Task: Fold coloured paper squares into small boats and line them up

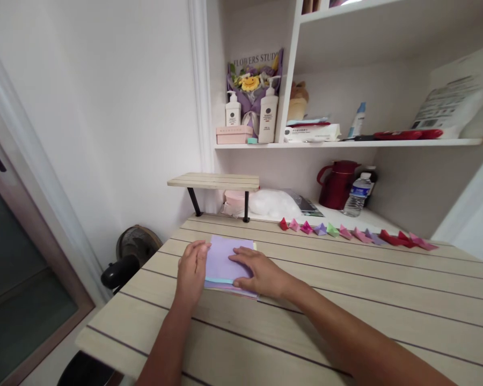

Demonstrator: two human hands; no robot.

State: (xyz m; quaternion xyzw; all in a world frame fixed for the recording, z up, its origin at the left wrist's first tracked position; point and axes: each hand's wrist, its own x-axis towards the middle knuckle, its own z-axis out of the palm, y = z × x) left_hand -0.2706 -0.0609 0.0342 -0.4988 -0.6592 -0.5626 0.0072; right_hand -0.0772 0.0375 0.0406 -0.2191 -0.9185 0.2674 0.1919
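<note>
A stack of square coloured origami paper (221, 260) lies on the slatted wooden tabletop, its top sheet light purple. Blue, pink and pale yellow edges peek out unevenly beneath. My left hand (192, 271) is closed at the left edge of the stack, fingers together and fingertips near the far left corner; whether the thumb is under the sheets is hidden. My right hand (261, 272) rests over the right side, open, with fingers spread on the top sheet and the thumb near its front edge.
A row of small folded paper shapes (332, 230) in red, pink, purple and green runs along the tabletop's back. Behind stand a dark red jug (338, 185) and a water bottle (358, 195). A small raised shelf (213, 181) is at the back left; a fan (137, 244) stands beside the table.
</note>
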